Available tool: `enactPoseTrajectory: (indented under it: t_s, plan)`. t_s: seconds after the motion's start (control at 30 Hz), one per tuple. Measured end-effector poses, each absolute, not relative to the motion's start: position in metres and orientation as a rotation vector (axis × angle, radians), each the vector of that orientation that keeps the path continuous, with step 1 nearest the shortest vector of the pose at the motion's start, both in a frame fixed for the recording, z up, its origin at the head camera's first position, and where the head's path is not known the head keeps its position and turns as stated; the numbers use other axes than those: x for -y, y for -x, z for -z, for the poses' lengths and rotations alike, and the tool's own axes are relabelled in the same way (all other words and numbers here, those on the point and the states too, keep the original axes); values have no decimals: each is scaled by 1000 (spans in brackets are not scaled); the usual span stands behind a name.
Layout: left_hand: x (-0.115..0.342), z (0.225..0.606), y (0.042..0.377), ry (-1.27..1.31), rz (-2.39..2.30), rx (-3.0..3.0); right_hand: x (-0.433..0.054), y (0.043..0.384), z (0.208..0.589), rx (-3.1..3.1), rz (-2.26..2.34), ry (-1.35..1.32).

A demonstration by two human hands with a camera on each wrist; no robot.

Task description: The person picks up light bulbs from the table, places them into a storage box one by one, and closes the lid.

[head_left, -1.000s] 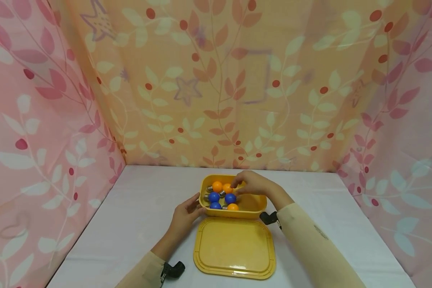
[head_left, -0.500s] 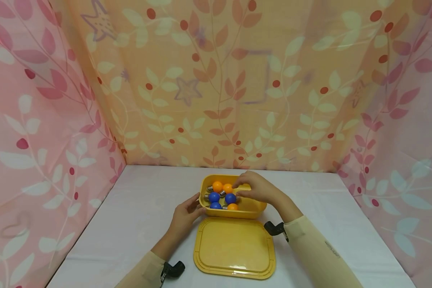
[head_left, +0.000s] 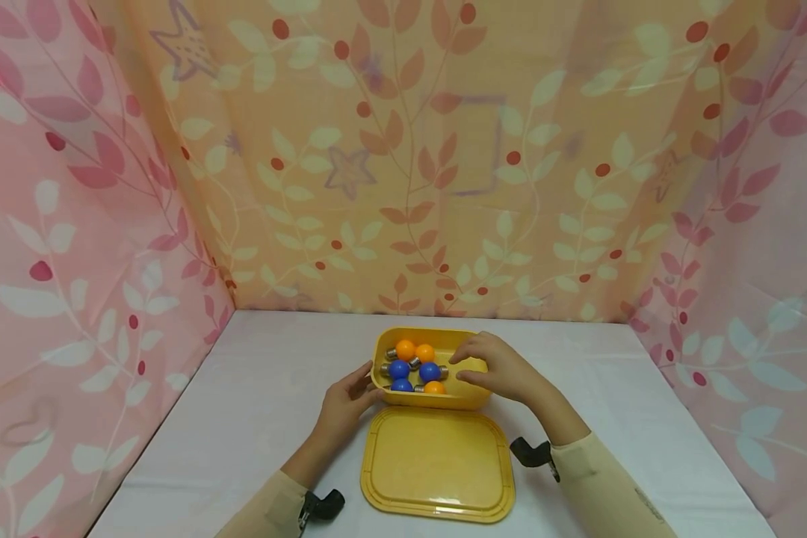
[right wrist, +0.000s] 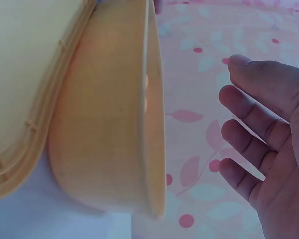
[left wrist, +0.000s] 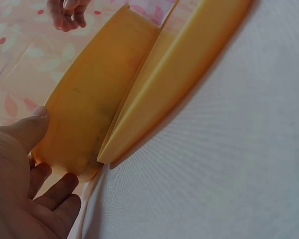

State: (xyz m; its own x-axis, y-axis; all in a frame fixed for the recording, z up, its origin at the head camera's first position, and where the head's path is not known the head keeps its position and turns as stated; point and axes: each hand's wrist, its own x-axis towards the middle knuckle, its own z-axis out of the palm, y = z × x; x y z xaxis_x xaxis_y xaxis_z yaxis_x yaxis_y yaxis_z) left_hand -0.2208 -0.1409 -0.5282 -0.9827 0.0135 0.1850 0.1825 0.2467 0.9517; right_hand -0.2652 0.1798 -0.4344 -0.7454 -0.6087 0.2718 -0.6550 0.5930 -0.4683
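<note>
Several small round light bulbs with metal screw bases lie in the left part of a yellow plastic box (head_left: 430, 401). Three are orange (head_left: 406, 350) and three are blue (head_left: 400, 370). My left hand (head_left: 345, 403) holds the box at its left end, its thumb (left wrist: 35, 127) against the wall and its fingers curled at the corner. Over the right part of the box hovers my right hand (head_left: 501, 368), fingers spread apart and slightly bent, with nothing in them. In the right wrist view, a gap separates those fingertips from the box rim.
A yellow lid (head_left: 437, 463) lies flat in front of the box, close against its front side. White cloth (head_left: 242, 418) covers the table. Patterned curtains (head_left: 403, 187) stand behind and at both sides.
My right hand has drawn back to the right and toward me, away from the bulbs, and its fingers are apart. The left hand and the box have stayed put.
</note>
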Motion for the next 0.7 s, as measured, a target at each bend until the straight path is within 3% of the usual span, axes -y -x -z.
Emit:
enactPoseTrajectory:
  t_s: [0.7]
  plan:
    - [153, 548, 236, 279, 1848, 2395, -217, 220, 466, 2642, -897, -996]
